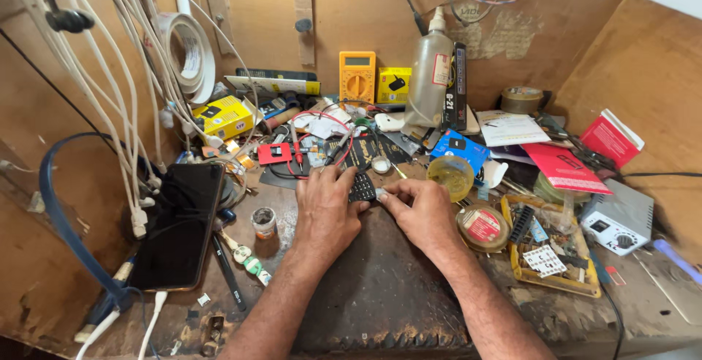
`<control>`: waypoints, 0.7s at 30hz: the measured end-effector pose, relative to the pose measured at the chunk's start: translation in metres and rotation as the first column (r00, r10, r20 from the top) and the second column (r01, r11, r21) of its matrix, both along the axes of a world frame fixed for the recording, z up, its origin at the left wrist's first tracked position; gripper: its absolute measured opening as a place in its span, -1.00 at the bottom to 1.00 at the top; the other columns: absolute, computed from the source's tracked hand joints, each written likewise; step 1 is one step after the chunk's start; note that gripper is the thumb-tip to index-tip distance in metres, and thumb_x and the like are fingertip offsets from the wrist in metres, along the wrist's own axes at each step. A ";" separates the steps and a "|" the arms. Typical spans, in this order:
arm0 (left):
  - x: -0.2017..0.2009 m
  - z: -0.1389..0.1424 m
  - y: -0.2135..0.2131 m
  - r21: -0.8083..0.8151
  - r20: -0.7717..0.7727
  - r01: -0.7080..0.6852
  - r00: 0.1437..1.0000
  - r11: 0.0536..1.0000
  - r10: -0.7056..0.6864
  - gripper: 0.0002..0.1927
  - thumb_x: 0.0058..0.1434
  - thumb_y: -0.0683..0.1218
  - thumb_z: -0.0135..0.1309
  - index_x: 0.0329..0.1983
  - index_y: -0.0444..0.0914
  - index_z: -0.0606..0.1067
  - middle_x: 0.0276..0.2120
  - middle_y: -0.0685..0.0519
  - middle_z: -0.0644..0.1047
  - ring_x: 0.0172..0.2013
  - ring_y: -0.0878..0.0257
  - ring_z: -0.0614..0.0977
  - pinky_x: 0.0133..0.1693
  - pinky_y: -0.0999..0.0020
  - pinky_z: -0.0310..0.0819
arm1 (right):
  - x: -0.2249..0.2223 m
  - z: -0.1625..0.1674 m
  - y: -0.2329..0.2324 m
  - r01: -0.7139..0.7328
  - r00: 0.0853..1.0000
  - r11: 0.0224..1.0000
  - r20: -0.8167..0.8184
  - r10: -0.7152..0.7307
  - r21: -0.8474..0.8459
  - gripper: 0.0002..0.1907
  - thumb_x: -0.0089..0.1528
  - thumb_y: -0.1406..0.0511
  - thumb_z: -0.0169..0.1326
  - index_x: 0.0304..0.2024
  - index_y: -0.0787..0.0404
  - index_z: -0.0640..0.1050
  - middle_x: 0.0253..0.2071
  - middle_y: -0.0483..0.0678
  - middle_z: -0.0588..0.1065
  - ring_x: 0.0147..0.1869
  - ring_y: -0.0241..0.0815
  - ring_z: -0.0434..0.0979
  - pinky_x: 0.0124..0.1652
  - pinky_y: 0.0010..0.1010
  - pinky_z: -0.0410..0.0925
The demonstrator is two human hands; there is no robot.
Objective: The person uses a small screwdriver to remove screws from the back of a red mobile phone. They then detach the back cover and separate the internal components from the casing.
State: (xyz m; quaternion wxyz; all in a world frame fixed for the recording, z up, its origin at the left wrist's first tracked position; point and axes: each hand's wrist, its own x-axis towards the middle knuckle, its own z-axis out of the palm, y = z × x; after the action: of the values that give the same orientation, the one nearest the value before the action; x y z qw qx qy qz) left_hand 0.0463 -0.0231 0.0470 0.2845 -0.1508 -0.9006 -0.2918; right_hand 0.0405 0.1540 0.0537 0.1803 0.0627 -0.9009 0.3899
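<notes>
Pressing the small black keypad (361, 186) flat with open fingers, the left hand (327, 210) steadies it; the right hand (424, 214) pinches its edge, seemingly mid-repair, needing delicate prying.

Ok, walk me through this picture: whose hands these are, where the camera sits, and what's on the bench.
The one picture comes from a camera worn on a person's head, looking down at their own bare hands on a cluttered wooden workbench. The left hand rests on a small black keypad phone; the right hand pinches its lower edge. Around them lie a yellow multimeter, a plastic squeeze bottle, a dark smartphone lying at the left, white cables hanging, a round tin and a grey power supply box.
</notes>
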 end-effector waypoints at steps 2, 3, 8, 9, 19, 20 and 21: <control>0.000 0.000 -0.004 0.007 -0.030 0.022 0.999 1.000 -0.022 -0.37 -0.02 -0.09 0.37 0.15 -0.31 0.50 0.00 -0.13 0.49 0.06 -0.08 0.44 0.06 -0.02 0.23 | -0.003 0.000 0.000 -0.016 1.000 0.998 -0.001 0.015 -0.065 -0.79 0.15 0.25 0.31 -0.23 0.23 0.72 -0.51 -0.06 0.65 -0.49 -0.35 0.57 -0.43 -0.43 0.40; 0.000 0.001 -0.006 0.013 -0.005 0.048 0.999 0.999 -0.048 -0.36 -0.01 -0.08 0.37 0.16 -0.32 0.49 0.01 -0.14 0.49 0.08 -0.09 0.43 0.07 -0.03 0.23 | -0.004 0.000 0.001 -0.022 1.000 0.995 -0.001 0.022 -0.097 -0.79 0.15 0.25 0.30 -0.23 0.24 0.72 -0.51 -0.08 0.65 -0.49 -0.37 0.56 -0.44 -0.44 0.39; -0.009 0.014 -0.020 0.026 0.093 0.186 0.978 0.982 -0.187 -0.32 -0.02 -0.13 0.35 0.21 -0.35 0.46 0.10 -0.22 0.46 0.18 -0.15 0.40 0.15 -0.01 0.24 | -0.005 0.001 0.004 -0.021 1.000 0.985 0.002 0.022 -0.170 -0.77 0.18 0.24 0.29 -0.18 0.23 0.72 -0.54 -0.18 0.60 -0.51 -0.45 0.46 -0.47 -0.50 0.34; -0.011 0.017 -0.020 0.054 0.138 0.187 0.971 0.981 -0.193 -0.31 -0.02 -0.11 0.35 0.21 -0.35 0.45 0.08 -0.22 0.48 0.16 -0.14 0.43 0.15 0.03 0.28 | -0.005 0.001 0.003 -0.019 1.000 0.983 -0.023 0.015 -0.181 -0.76 0.19 0.23 0.29 -0.17 0.23 0.72 -0.56 -0.18 0.58 -0.52 -0.47 0.43 -0.50 -0.52 0.32; -0.029 0.033 -0.003 0.540 0.128 0.133 0.963 0.831 -0.238 -0.17 -0.02 0.01 0.40 0.32 -0.35 0.38 -0.13 -0.15 0.65 -0.17 0.13 0.74 -0.15 0.27 0.61 | -0.004 0.008 0.000 -0.087 0.993 0.762 -0.117 0.015 -0.642 -0.74 0.29 0.29 0.19 -0.03 0.31 0.62 -0.50 -0.20 0.48 -0.65 -0.51 0.28 -0.71 -0.61 0.12; -0.030 0.033 0.000 0.623 0.177 0.077 0.955 0.778 -0.237 -0.12 -0.03 0.03 0.41 0.36 -0.32 0.35 -0.15 -0.11 0.65 -0.21 0.18 0.74 -0.22 0.31 0.62 | -0.004 0.008 -0.001 -0.087 0.993 0.764 -0.119 0.014 -0.639 -0.73 0.29 0.29 0.18 -0.01 0.31 0.62 -0.48 -0.20 0.48 -0.64 -0.51 0.28 -0.71 -0.61 0.13; -0.029 0.031 0.003 0.705 0.208 0.062 0.934 0.707 -0.289 -0.10 -0.02 0.02 0.40 0.39 -0.29 0.31 -0.16 -0.10 0.65 -0.23 0.20 0.72 -0.26 0.31 0.60 | -0.004 0.009 -0.001 -0.087 0.993 0.768 -0.121 0.012 -0.634 -0.73 0.29 0.29 0.18 0.00 0.30 0.62 -0.47 -0.19 0.48 -0.64 -0.52 0.28 -0.71 -0.61 0.13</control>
State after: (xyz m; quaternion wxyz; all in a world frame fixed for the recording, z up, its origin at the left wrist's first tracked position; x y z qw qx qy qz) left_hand 0.0172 -0.0202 0.0775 0.1486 -0.0740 -0.7415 -0.6501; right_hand 0.0367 0.1535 0.0624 0.2297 0.0430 -0.7018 0.6730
